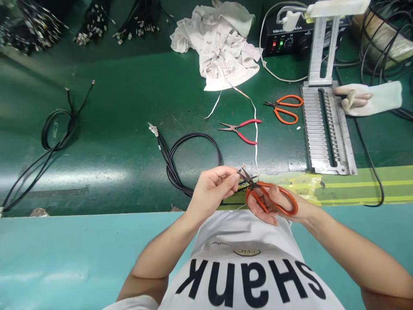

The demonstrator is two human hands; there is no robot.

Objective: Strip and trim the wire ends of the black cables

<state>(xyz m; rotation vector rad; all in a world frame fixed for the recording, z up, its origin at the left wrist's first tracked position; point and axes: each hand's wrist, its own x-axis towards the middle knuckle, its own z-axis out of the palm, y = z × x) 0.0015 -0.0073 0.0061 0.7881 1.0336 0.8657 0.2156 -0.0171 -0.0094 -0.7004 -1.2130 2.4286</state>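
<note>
Across the smooth green table (pixel 112 107), large to small: a metal jig (pixel 312 129) with comb-like ridges; a limp, crumpled cloth (pixel 222 47); slick black cable looped in a round coil (pixel 171 170). At the near edge, the left hand (pixel 214 187) pinches thumb and fingers tight on a thin wire (pixel 243 167) with a coppery tip. The right hand (pixel 272 203) curls around the orange loops of scissors (pixel 253 185), their tapered steel blades slightly parted beside the wire.

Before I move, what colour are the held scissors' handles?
Orange handles, best shown in the head view.
</note>
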